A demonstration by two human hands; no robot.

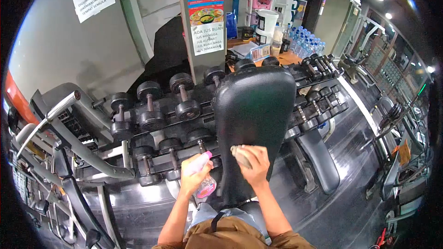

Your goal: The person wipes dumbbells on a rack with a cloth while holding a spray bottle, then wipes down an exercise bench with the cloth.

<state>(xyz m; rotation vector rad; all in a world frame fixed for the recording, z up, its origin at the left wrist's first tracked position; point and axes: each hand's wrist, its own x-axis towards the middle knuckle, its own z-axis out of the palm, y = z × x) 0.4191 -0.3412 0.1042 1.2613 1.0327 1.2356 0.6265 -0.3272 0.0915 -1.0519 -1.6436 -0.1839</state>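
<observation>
A black padded bench backrest (253, 110) stands upright in front of me. My right hand (254, 165) presses a crumpled grey cloth (239, 153) against its lower part. Just left of the pad, my left hand (194, 180) is closed around a spray bottle (203, 175) with a pink top and pinkish liquid.
A dumbbell rack (161, 124) with several black dumbbells runs behind the bench from left to right. A second bench pad (318, 159) lies to the right on the dark floor. Gym machine frames (69, 124) stand at left. A counter with water bottles (304, 41) is at the back.
</observation>
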